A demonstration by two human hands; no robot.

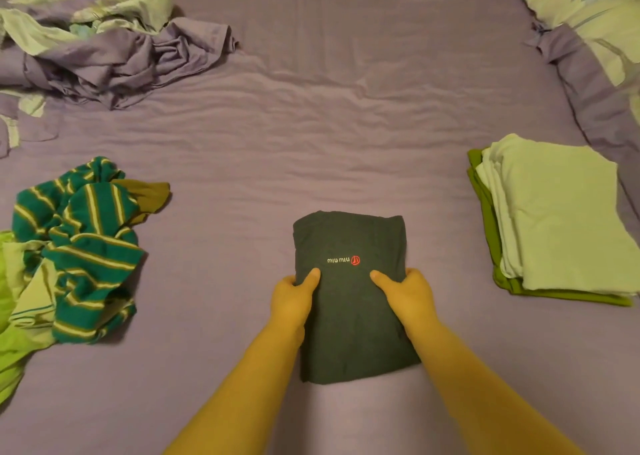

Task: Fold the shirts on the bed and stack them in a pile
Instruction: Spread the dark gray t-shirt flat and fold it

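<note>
Both hands, left hand (294,293) and right hand (407,292), pinch the folded dark shirt (349,302) by its side edges; soft, light, probably floppy; support underneath.

Matt dark cloth shirt (349,299); wrinkled cloth bedsheet (311,125).

Fingers of the left hand (294,295) and right hand (408,293) are tucked under the dark folded shirt (349,316), only thumbs showing. Far left of the left hand, the lime green garment (10,316) is cut off by the frame edge. Right of the right hand, the green shirt (485,198) sits mostly hidden under the pale folded ones (568,219), layer count unclear.
</note>
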